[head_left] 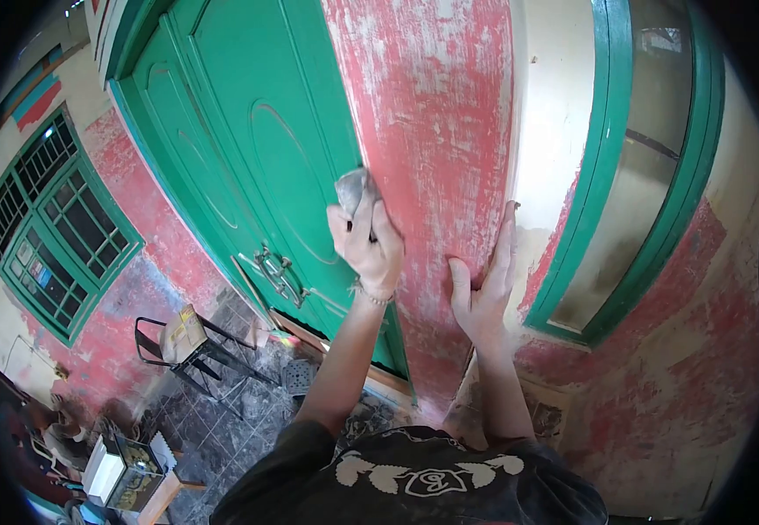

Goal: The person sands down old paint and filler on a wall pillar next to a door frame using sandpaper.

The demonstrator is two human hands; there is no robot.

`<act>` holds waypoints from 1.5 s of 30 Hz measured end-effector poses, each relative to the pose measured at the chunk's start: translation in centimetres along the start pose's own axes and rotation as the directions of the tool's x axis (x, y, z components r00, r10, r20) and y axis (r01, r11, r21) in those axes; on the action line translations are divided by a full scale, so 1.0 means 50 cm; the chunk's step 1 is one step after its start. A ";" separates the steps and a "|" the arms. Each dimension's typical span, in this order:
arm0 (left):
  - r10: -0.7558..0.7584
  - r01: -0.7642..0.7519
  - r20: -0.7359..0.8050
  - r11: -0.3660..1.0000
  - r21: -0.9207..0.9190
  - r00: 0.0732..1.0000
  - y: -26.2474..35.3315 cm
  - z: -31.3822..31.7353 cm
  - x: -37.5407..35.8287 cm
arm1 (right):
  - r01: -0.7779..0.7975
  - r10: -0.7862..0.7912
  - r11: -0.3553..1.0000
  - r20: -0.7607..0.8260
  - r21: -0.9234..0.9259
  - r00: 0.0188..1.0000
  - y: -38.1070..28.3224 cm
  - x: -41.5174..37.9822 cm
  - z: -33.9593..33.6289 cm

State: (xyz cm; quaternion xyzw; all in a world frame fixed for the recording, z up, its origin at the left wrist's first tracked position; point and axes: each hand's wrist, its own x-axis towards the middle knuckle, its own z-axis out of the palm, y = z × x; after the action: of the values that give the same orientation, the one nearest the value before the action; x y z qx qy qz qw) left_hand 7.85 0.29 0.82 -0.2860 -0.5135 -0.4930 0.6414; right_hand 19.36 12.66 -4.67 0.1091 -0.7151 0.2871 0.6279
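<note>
A pillar (436, 131) with worn red paint and pale scraped patches stands in front of me. My left hand (368, 249) is closed around a folded grey piece that looks like sandpaper (355, 188), at the pillar's left edge beside the green door (266, 140). A beaded bracelet (375, 298) circles that wrist. Lower on the pillar, my right hand (483, 293) lies with its fingers stretched up along the right edge and the thumb apart. It holds nothing that I can see.
At right is a green-framed window (585, 175); another green window (60, 227) is set in the left wall. A metal stool (191, 341) stands on the dusty tiled floor (253, 394). A glass tank (130, 477) is at lower left. Door handles (279, 276) stick out near my left forearm.
</note>
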 end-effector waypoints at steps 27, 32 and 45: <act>0.131 -0.125 0.186 0.991 -0.040 0.974 0.000 -0.007 0.014 | -0.031 0.029 0.999 -0.048 -0.038 0.998 0.011 -0.039 -0.003; 0.226 -0.213 0.097 0.968 -0.131 0.969 0.004 0.044 0.132 | -0.016 0.013 0.998 -0.053 -0.054 0.999 0.010 -0.035 -0.002; 0.183 -0.165 0.123 0.976 -0.142 0.975 -0.001 0.030 0.100 | -0.028 0.025 0.998 -0.052 -0.053 0.998 0.003 -0.036 -0.003</act>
State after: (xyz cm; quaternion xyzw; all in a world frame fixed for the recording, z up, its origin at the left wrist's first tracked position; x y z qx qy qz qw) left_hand 7.14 -0.11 6.01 -0.4041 -0.4952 -0.4469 0.6259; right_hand 19.75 12.50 -6.41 0.0754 -0.7077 0.2787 0.6448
